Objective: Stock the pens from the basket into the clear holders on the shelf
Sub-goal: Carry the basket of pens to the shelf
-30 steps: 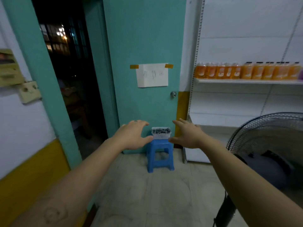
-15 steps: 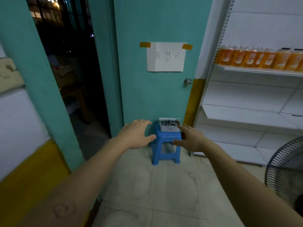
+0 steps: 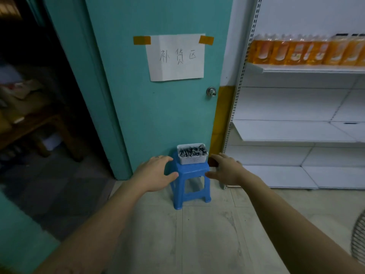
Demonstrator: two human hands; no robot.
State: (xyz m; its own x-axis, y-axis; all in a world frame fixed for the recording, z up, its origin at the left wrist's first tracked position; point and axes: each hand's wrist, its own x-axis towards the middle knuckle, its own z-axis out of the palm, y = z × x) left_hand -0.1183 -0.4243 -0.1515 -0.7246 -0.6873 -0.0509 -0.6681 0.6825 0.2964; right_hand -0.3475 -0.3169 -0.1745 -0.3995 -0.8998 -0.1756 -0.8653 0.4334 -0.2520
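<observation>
Basket (image 3: pixel 192 155) nearer, between both hands (image 3: pixel 156 173) (image 3: pixel 227 169)

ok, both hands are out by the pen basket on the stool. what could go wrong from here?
1. The pens lie loose, heaped near the rim of the basket; a tilted lift could spill them.
2. The basket sits on a narrow stool; the left hand or right hand might knock it.
3. No clear holders in view.
</observation>
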